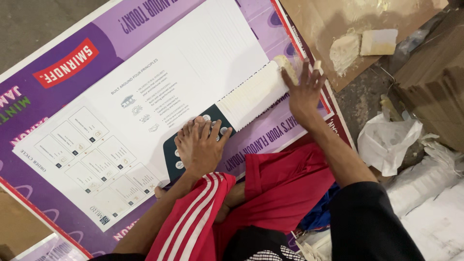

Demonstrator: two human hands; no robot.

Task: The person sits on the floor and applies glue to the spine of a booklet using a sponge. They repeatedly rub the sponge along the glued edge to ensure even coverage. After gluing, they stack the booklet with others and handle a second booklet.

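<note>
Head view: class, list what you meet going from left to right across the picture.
Purple poster → white printed sheet → left hand → right hand → pale block → crumpled white bag

Printed sheet (145, 106) lies on the poster board (58, 63); foot (198, 145) on the sheet's near edge, cardboard (328, 29) beyond.
</note>
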